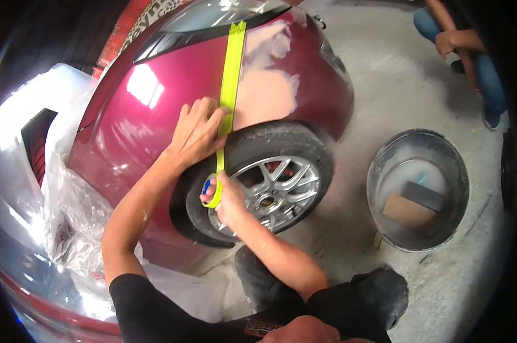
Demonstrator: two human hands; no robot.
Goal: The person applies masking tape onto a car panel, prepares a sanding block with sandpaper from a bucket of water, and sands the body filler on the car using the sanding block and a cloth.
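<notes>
The right hand [230,201] is grasping a yellow tape roll [217,198]. The left hand [198,131] is touching the strip [232,68], its fingers' grip unclear.

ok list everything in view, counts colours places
car: 1, dark red, centre
wheel: 1, black/silver, on car
tape strip: 1, lime, down car
tape roll: 1, lime, at strip's end
patched area: 1, peach, beside strip
bucket: 1, dark grey, right
blocks: 2, tan and grey, in bucket
plastic sheeting: some, clear, left
floor: 1, grey, right
other person: 1, blue jeans, top right
left hand: 1, bare, on strip
right hand: 1, bare, holding roll
</notes>
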